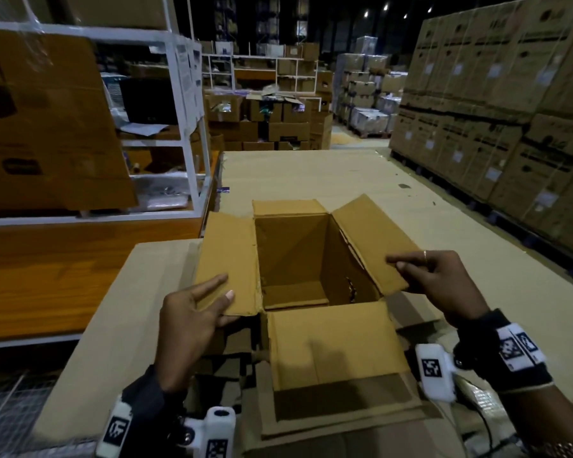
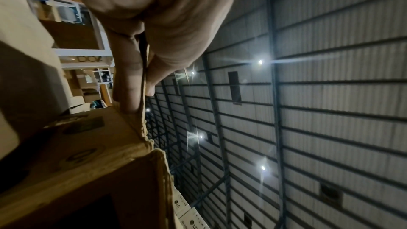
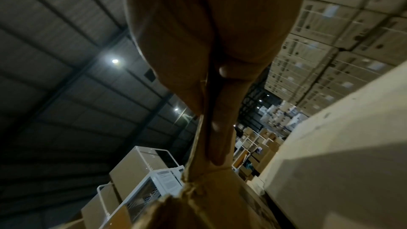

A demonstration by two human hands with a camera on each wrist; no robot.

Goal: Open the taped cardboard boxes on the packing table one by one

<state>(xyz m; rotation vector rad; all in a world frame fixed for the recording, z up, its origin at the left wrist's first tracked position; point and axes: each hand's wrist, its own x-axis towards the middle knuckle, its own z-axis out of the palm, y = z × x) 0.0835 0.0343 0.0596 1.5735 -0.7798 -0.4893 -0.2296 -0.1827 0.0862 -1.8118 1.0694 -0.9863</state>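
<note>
An open cardboard box point(image 1: 291, 259) is shown standing at the near edge of the cardboard-covered table point(image 1: 311, 173), all four flaps spread outward. The left flap point(image 1: 227, 262) is pinched at its near corner by the left hand point(image 1: 192, 312) — thumb above, fingers beneath. The right flap point(image 1: 371, 239) is pinched likewise at its near edge by the right hand point(image 1: 440, 282).

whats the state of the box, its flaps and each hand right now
cardboard box: open, upright, nothing visible inside
left flap: folded outward, pinched at its near edge
right flap: folded outward, pinched at its near edge
near flap: folded down toward the person
far flap: folded back
left hand: pinches left flap
right hand: pinches right flap
</note>
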